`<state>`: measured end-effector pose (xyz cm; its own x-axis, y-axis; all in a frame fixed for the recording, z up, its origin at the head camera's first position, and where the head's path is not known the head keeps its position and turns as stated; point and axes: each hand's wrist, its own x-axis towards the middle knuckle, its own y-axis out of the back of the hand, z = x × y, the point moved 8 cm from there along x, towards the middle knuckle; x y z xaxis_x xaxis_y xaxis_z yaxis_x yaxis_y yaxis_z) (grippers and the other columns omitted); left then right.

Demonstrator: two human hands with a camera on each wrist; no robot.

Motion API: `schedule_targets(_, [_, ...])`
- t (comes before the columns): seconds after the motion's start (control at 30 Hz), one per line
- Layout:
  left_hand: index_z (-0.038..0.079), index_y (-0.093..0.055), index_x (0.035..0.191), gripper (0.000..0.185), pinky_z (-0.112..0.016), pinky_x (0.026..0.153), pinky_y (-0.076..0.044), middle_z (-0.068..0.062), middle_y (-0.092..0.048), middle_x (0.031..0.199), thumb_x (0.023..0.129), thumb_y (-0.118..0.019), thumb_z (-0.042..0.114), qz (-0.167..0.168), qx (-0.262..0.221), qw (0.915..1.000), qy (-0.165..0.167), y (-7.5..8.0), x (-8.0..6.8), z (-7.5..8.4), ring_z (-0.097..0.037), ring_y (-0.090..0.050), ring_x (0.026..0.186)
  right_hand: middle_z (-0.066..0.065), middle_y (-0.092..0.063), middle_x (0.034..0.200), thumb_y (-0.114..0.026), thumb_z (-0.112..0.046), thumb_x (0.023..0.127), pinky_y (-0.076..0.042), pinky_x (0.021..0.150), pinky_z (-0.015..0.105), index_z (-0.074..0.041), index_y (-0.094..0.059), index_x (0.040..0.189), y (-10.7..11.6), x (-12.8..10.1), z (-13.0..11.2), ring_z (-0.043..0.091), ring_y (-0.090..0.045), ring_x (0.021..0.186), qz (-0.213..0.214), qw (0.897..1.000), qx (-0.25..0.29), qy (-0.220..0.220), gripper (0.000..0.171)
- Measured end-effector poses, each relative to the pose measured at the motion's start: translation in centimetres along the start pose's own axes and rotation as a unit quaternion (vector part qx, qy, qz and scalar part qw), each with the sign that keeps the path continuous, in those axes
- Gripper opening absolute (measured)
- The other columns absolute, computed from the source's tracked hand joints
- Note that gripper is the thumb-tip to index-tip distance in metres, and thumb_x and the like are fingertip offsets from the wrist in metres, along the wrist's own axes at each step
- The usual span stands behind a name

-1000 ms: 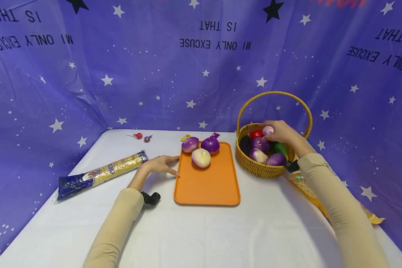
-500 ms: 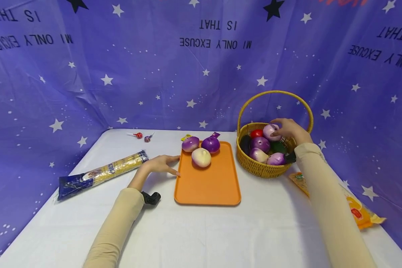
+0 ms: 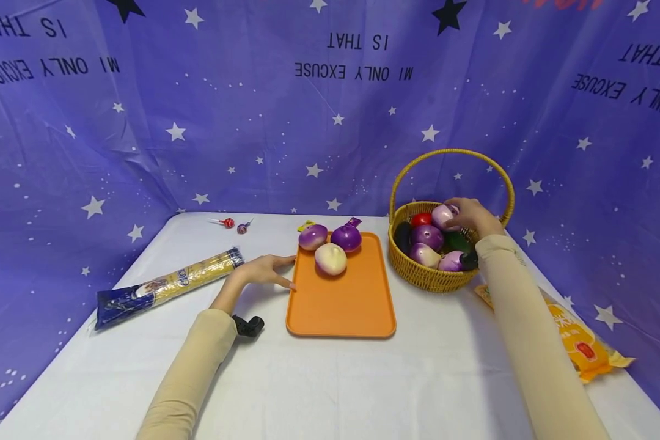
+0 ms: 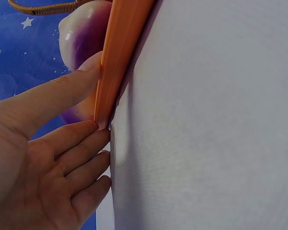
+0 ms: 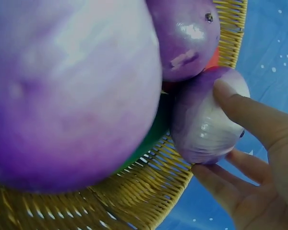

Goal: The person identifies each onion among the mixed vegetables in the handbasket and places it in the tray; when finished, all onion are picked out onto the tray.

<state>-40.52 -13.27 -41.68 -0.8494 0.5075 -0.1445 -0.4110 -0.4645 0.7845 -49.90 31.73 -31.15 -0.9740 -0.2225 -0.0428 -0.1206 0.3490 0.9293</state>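
A: What's hidden?

B: The right hand, right of centre, reaches into the round woven wicker basket. Its sleeve covers the basket's right rim. Fingers pinch a pale purple-and-white onion at the top of the pile; the right wrist view shows thumb and fingers on its sides.

A: Other basket contents?

B: More purple onions, something red, something green, something dark. Partly buried, hard to name.

A: Left hand?

B: The left hand, centre frame, lies flat with straight fingers against the left edge of the orange rectangular plastic tray. Nothing gripped. Three onions sit at the tray's far end.

A: Surface, room?

B: White-clothed table. Purple star-print backdrop with mirrored lettering. Blue-ended spaghetti packet at left, yellow-orange snack bag at lower right, partly behind the arm.
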Motion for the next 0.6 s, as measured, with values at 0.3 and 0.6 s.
schedule_targets(0.3, [0.007, -0.035, 0.149, 0.088, -0.053, 0.114, -0.022, -0.013, -0.042, 0.147, 0.08, -0.077, 0.041, -0.002, 0.003, 1.0, 0.001, 0.0, 0.0, 0.0, -0.037, -0.032, 0.138, 0.034, -0.044, 0.135, -0.072, -0.016, 0.084, -0.031, 0.103, 0.066, 0.005, -0.041, 0.141, 1.0, -0.9, -1.2, 0.052, -0.036, 0.124, 0.026, 0.999, 0.013, 0.014, 0.068])
schedule_targets(0.6, [0.007, -0.036, 0.149, 0.088, -0.052, 0.114, -0.022, -0.013, -0.041, 0.148, 0.08, -0.077, 0.041, 0.0, 0.003, 1.0, 0.004, 0.1, -0.1, 0.0, -0.036, -0.031, 0.138, 0.032, -0.05, 0.13, -0.077, -0.02, 0.082, -0.036, 0.1, 0.064, 0.0, -0.045, 0.14, 2.1, -3.2, -4.3, 0.048, -0.044, 0.119, 0.085, 0.995, 0.021, 0.049, 0.069])
